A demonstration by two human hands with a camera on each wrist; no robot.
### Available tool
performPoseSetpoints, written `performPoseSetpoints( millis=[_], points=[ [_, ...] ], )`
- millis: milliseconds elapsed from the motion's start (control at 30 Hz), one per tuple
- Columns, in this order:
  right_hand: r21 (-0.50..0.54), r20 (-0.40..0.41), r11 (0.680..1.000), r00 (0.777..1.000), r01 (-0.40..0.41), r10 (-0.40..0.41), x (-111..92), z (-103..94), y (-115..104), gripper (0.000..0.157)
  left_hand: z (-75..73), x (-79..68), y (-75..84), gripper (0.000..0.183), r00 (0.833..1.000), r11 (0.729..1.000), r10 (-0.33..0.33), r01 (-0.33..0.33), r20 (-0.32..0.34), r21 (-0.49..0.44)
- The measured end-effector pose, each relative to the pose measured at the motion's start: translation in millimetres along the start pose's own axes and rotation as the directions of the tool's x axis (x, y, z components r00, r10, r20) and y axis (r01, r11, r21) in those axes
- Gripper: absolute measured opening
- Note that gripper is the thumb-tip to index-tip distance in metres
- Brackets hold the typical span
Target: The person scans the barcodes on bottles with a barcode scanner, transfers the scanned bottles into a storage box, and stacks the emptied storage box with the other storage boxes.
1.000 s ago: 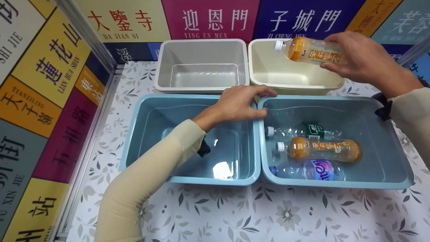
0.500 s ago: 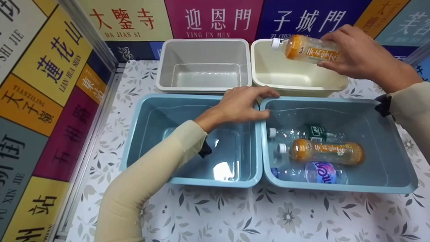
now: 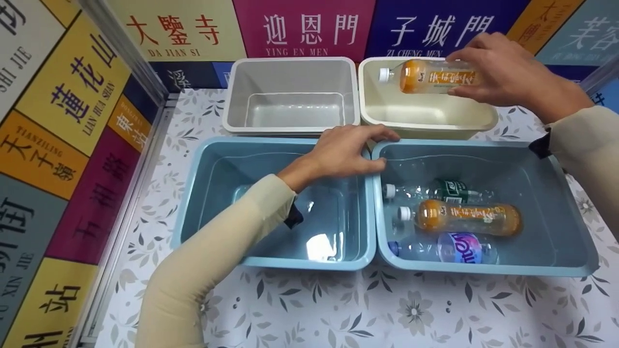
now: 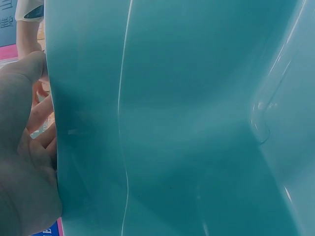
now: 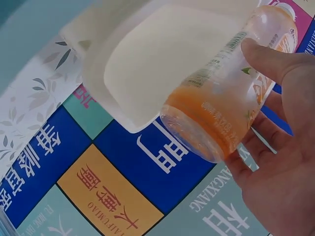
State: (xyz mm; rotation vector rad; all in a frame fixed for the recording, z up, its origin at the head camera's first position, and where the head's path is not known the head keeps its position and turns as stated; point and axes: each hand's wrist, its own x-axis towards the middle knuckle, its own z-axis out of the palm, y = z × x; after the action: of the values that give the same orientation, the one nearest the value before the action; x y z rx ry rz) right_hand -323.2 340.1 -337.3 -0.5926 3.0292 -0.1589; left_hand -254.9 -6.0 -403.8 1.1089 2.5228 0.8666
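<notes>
In the head view my right hand (image 3: pixel 517 77) grips a clear plastic drink bottle (image 3: pixel 440 76) with orange ends. The bottle lies sideways above the cream bin (image 3: pixel 425 126), its white cap pointing left. The right wrist view shows my thumb on one side of the bottle (image 5: pixel 216 88) and fingers around the other. My left hand (image 3: pixel 341 151) rests at the rims where the two blue bins meet, fingers spread. Inside the right blue bin (image 3: pixel 546 193) lie a similar orange bottle (image 3: pixel 469 217), a green-labelled bottle (image 3: pixel 452 190) and a purple-labelled bottle (image 3: pixel 459 248).
A grey bin (image 3: pixel 292 75) stands left of the cream one, behind the left blue bin (image 3: pixel 217 193). All four containers sit close together on a leaf-patterned tabletop (image 3: pixel 338 309). Panels with large characters (image 3: pixel 304 29) rise at the back and left.
My right hand has moved the orange bottle left and slightly lower over the cream bin. The left hand keeps its place at the blue rims.
</notes>
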Motion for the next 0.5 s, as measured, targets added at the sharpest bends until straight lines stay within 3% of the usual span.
performPoseSetpoints(
  millis=[500],
  points=[
    [0.001,0.098,0.999,0.994,-0.037,0.036,11,3.5,3,0.076,0.9,0.2,1.1,0.055,1.0,1.0,0.002,-0.002,-0.009,0.016]
  ],
)
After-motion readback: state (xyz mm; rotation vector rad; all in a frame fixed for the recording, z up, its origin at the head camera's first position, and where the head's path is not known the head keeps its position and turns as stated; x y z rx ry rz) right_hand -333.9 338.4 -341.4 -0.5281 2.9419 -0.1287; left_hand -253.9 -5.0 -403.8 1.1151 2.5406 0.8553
